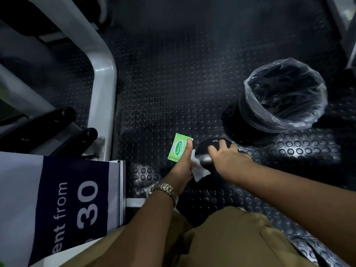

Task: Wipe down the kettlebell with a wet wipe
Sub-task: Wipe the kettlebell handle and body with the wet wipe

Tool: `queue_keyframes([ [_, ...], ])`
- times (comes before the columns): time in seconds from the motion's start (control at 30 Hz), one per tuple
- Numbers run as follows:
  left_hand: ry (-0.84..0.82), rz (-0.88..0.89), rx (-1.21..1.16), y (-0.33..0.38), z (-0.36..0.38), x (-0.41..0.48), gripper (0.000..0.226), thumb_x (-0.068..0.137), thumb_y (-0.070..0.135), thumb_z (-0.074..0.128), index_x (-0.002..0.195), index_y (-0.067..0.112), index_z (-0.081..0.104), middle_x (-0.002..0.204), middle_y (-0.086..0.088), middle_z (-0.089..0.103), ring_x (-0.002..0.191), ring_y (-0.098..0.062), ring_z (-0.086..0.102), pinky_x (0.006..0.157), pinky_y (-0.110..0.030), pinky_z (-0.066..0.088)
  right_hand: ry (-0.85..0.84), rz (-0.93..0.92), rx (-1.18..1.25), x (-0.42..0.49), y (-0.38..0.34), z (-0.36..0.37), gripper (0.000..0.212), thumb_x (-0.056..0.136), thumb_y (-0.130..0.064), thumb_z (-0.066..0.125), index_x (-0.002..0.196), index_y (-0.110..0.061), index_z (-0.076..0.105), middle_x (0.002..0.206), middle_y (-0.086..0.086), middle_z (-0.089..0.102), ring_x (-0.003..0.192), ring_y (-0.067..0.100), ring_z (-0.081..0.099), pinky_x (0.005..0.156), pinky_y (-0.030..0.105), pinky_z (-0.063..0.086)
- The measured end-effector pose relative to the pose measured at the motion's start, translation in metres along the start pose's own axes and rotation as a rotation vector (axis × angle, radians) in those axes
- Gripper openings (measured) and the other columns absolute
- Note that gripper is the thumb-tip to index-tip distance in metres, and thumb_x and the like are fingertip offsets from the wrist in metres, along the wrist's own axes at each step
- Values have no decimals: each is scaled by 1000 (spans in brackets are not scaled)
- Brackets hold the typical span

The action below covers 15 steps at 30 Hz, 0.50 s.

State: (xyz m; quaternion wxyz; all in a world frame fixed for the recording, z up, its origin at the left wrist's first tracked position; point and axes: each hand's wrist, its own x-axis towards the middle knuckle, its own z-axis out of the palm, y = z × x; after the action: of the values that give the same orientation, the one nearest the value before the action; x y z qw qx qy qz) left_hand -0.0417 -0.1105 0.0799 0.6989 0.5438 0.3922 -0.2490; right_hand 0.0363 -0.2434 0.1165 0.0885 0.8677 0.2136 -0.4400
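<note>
One kettlebell (214,144) is seen on the studded rubber floor (173,83), low in the middle of the view, just in front of the person's knees. Its black ball is turned away from the person, with a small weight marking on the far side. Its shiny handle (204,159) is turned toward the person, so the long axis runs from near to far, leaning slightly right. Whether it stands upright or is tipped cannot be told. Two hands are laid on it. One white wet wipe (199,170) is held by the left hand (183,166) against the left end of the handle. The thumb is stretched straight forward, and the other fingers are hidden under the wipe. The right hand (228,158) is placed over the handle and ball with its fingers (223,145) spread and fairly straight, gripping nothing that can be seen. One wristwatch (165,189) is worn on the left wrist. One green wipe pack (177,147) is lying flat on the floor just left of the kettlebell, partly covered by the left thumb. One black bin (283,97) lined with a clear bag is standing beyond, to the right. One grey machine frame (104,78) and one printed sign (73,205) are seen at the left.
</note>
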Motion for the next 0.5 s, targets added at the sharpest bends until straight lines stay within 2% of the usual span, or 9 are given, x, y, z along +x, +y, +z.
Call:
queue_keyframes([
  [0.1, 39, -56, -15, -6, 2, 15, 92, 80, 94, 35, 134, 26, 66, 129, 0, 71, 119, -12, 67, 105, -32, 48, 6, -4, 1, 1, 1, 1, 79, 74, 7, 73, 131, -29, 32, 136, 8, 25, 128, 34, 33, 96, 62, 48],
  [0.23, 50, -67, -17, -8, 3, 10, 108, 59, 103, 48, 133, 27, 64, 134, -1, 68, 122, -14, 64, 114, -39, 42, 17, -8, 5, 0, 1, 1, 74, 76, 7, 71, 128, -29, 33, 134, 8, 26, 125, 33, 34, 94, 60, 50],
  [0.3, 15, -38, 4, -6, -4, 3, 109, 62, 102, 48, 137, 24, 62, 137, 0, 67, 126, -14, 63, 116, -40, 40, 15, -2, -8, -1, 1, 0, 79, 71, 11, 72, 127, -28, 32, 134, 8, 25, 126, 33, 33, 94, 60, 50],
  [0.37, -44, -14, -6, -4, -11, -5, 108, 70, 97, 47, 143, 18, 58, 136, -3, 67, 124, -15, 65, 113, -37, 44, 17, 5, -19, -1, -1, 0, 84, 66, 13, 74, 125, -28, 31, 134, 7, 24, 126, 32, 33, 93, 59, 50],
  [0.5, -50, -6, -56, -1, -14, -6, 116, 68, 99, 49, 145, 13, 53, 137, -8, 66, 123, -20, 66, 113, -42, 45, 19, 13, -21, 1, -1, 2, 83, 66, 15, 74, 124, -27, 32, 133, 7, 25, 126, 33, 33, 93, 59, 51],
])
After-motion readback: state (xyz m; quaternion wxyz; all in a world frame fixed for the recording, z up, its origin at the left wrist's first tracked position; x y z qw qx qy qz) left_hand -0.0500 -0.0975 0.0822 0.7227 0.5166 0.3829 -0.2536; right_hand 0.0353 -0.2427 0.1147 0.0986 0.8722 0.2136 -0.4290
